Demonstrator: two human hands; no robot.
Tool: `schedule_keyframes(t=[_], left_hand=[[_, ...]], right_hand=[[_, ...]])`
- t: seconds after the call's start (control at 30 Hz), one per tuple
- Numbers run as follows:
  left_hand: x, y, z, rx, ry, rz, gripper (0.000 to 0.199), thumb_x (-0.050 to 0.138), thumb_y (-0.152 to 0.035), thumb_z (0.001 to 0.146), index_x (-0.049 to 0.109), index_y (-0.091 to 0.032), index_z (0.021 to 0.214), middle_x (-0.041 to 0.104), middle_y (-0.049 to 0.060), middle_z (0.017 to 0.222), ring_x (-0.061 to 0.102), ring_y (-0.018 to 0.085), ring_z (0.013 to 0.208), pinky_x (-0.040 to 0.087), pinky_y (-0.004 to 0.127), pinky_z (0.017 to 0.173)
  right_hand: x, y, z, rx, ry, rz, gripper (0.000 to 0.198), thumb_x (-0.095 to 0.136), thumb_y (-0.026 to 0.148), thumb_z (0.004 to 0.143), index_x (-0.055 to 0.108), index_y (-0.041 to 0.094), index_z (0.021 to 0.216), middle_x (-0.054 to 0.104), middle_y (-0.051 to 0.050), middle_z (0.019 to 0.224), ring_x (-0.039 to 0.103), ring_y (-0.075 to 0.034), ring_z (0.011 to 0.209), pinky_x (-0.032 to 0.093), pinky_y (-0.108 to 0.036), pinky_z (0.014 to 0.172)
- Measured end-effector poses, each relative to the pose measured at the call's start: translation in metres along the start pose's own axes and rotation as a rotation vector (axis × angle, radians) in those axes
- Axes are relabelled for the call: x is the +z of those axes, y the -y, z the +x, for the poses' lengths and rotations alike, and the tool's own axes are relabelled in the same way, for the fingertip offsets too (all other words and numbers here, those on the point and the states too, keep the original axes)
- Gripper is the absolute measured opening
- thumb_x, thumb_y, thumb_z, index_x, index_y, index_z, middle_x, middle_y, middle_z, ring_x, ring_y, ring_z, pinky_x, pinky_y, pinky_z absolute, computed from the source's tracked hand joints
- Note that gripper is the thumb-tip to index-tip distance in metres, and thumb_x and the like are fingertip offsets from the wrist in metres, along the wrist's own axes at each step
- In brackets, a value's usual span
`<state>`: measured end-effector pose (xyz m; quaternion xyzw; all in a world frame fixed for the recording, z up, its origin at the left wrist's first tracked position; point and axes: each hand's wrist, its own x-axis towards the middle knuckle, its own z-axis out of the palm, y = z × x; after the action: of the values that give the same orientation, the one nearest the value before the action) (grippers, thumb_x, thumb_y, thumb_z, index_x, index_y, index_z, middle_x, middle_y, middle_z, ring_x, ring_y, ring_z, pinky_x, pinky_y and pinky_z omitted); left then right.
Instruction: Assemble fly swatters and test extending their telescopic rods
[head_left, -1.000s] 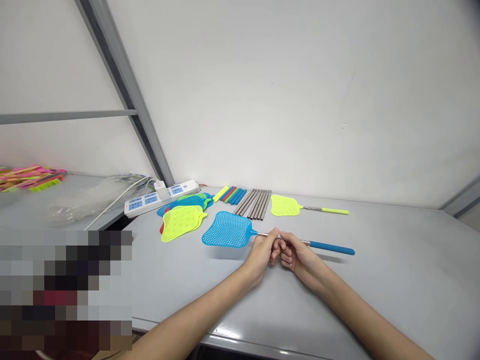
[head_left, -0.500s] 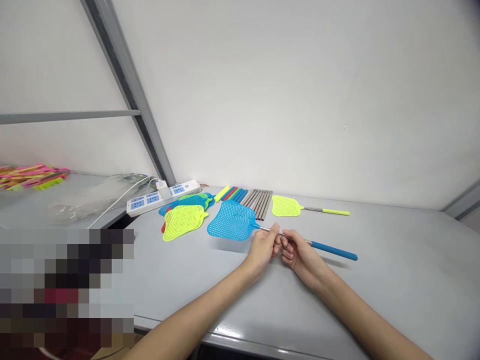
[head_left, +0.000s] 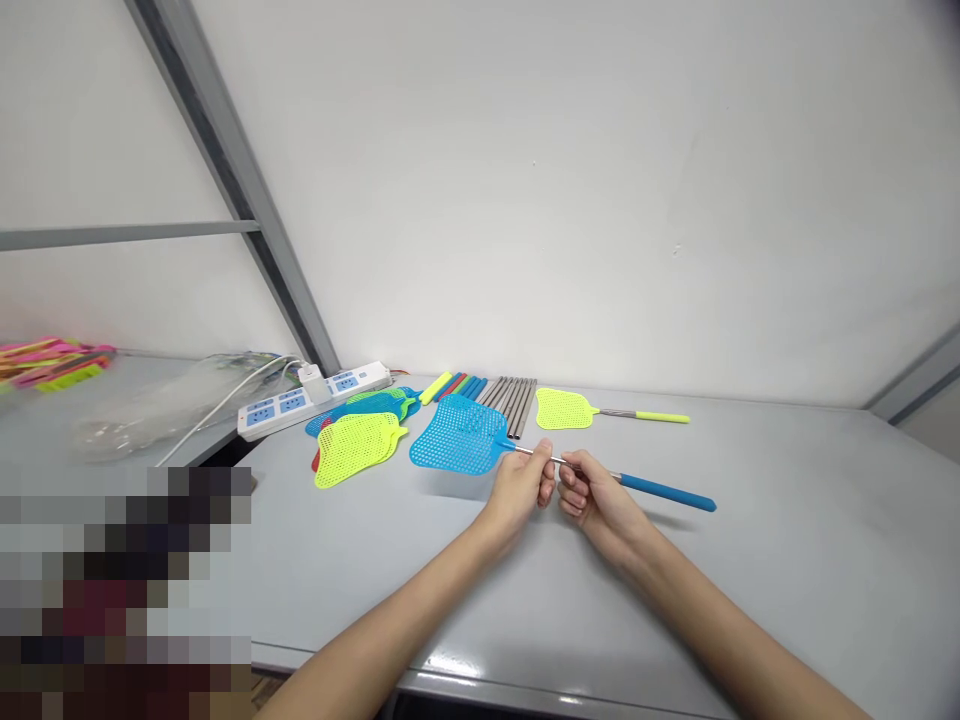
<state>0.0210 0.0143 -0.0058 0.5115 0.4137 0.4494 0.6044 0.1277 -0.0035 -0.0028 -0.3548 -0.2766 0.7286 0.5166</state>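
Observation:
A blue fly swatter (head_left: 461, 437) with a metal rod and a blue grip is held just above the grey table (head_left: 442, 590). My left hand (head_left: 523, 485) pinches its rod near the perforated head. Close beside it, my right hand (head_left: 592, 490) is closed on the same rod, nearer the blue grip. Behind them lies a yellow fly swatter (head_left: 566, 409) with a yellow grip. Several metal rods (head_left: 517, 405) and coloured grips (head_left: 454, 386) are lined up by the wall. Loose yellow swatter heads (head_left: 356, 447) overlap blue, green and red ones on the left.
A white power strip (head_left: 315, 398) with a plugged-in cable stands at the table's back left. Further left, clear plastic bags (head_left: 165, 405) and a pile of brightly coloured pieces (head_left: 56, 362) rest on another table. A grey metal frame post (head_left: 240, 190) rises beside the wall.
Both hands have moved slightly apart along the rod, and a bit more metal shows between them. The whole view has shifted a little.

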Motion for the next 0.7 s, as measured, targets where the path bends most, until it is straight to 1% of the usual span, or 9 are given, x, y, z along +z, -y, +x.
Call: schedule_keyframes(t=[0.17,0.3,0.7], left_hand=[[0.0003,-0.0044,-0.0009,-0.025,-0.028,-0.030,0.042,0.040,-0.051,0.070,0.038,-0.016,0.047,0.035,-0.005,0.032,0.029,0.005,0.031,0.025,0.020,0.039],[-0.0002,-0.0065,-0.0011,-0.035,-0.043,-0.042,0.042,0.041,-0.051,0.070,0.037,-0.016,0.047,0.033,-0.006,0.031,0.028,0.005,0.030,0.024,0.020,0.038],[-0.0050,-0.0105,0.0016,-0.020,-0.073,-0.044,0.043,0.042,-0.054,0.067,0.035,-0.017,0.047,0.032,-0.007,0.031,0.027,0.004,0.030,0.022,0.019,0.037]], right_hand=[[0.0021,0.0028,-0.0003,0.001,-0.021,-0.002,0.022,0.052,0.027,0.066,0.041,0.016,0.051,0.031,0.006,0.046,0.020,-0.004,0.038,0.021,-0.022,0.039],[0.0016,0.0037,-0.0010,0.001,-0.031,-0.025,0.024,0.051,0.028,0.066,0.040,0.016,0.049,0.027,0.007,0.045,0.019,-0.004,0.038,0.019,-0.022,0.039],[0.0037,0.0078,-0.0024,-0.036,-0.047,-0.056,0.024,0.051,0.028,0.066,0.039,0.017,0.049,0.026,0.006,0.046,0.019,-0.005,0.039,0.020,-0.023,0.039]])
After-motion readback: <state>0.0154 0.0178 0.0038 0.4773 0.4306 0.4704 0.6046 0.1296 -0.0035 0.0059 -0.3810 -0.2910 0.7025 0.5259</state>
